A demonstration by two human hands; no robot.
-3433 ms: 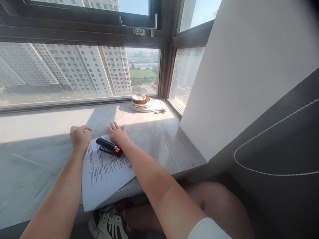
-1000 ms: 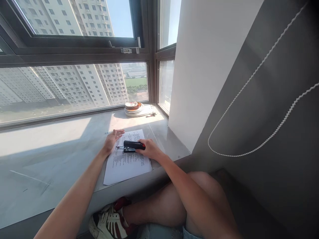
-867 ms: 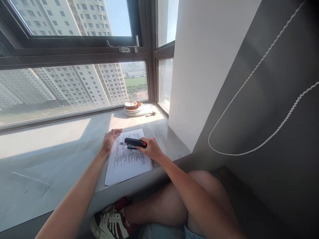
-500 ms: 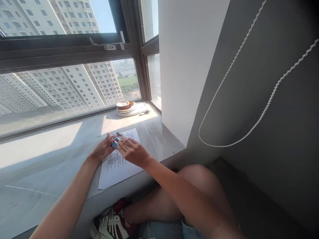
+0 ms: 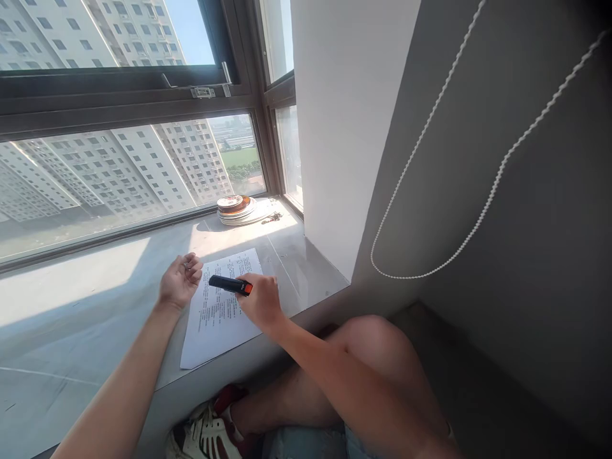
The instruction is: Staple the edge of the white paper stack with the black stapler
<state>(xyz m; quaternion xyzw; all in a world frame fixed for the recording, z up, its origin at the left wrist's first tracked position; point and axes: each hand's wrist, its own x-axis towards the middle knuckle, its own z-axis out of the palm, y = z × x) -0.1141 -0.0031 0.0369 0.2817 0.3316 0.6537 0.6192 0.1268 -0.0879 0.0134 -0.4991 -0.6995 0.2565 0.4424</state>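
Observation:
My right hand (image 5: pixel 262 302) grips the orange-tipped end of a black stapler (image 5: pixel 227 284) and holds it just above a printed sheet of paper (image 5: pixel 217 319). The sheet lies on the grey window sill (image 5: pixel 86 319), with its near corner over the sill's front edge. My left hand (image 5: pixel 178 284) rests palm-up on the sill just left of the sheet. Its fingers are curled in, and a small glint shows at the fingertips; I cannot make out what it is. The stapler's tip points toward my left hand, a short gap away.
A stack of plates (image 5: pixel 235 208) and a small bunch of keys (image 5: pixel 273 218) sit in the sill's far right corner by the window frame. A white wall (image 5: pixel 344 127) bounds the sill on the right. A bead cord (image 5: pixel 430 210) hangs on the grey panel. My knee (image 5: pixel 373 344) and shoe (image 5: pixel 205 433) are below the sill.
My right hand picked the stapler up off the paper and brought it to my left hand. The hands have now parted: the right keeps the stapler, the left has curled shut.

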